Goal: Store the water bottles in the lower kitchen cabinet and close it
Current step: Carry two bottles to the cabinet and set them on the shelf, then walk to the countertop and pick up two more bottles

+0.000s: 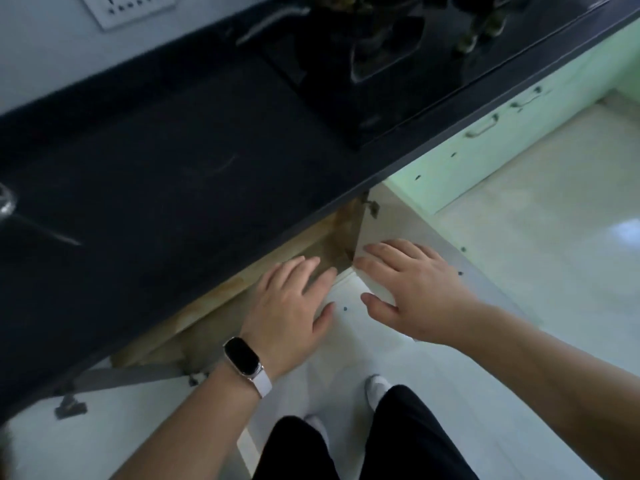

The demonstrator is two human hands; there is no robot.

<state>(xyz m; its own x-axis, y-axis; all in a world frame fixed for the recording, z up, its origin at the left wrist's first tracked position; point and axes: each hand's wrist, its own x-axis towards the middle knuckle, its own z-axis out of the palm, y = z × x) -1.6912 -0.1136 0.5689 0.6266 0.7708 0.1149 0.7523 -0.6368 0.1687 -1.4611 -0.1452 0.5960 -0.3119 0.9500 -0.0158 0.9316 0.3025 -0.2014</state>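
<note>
The lower cabinet [277, 271] under the dark countertop [173, 150] stands open and shows a stained brown interior. No water bottle is in sight; most of the inside is hidden by the counter edge. My left hand [291, 313], with a watch on the wrist, hovers flat with straight fingers over the opening. My right hand [412, 289] is flat too, its fingertips touching the edge of the white right door [391, 220]. The left door [121, 424] is swung wide open at the lower left.
A black hob [363, 64] sits on the counter at the back right. Pale green cabinet fronts with a handle [481, 128] run to the right. My legs and white-socked feet [377, 389] stand on the light tiled floor [536, 237].
</note>
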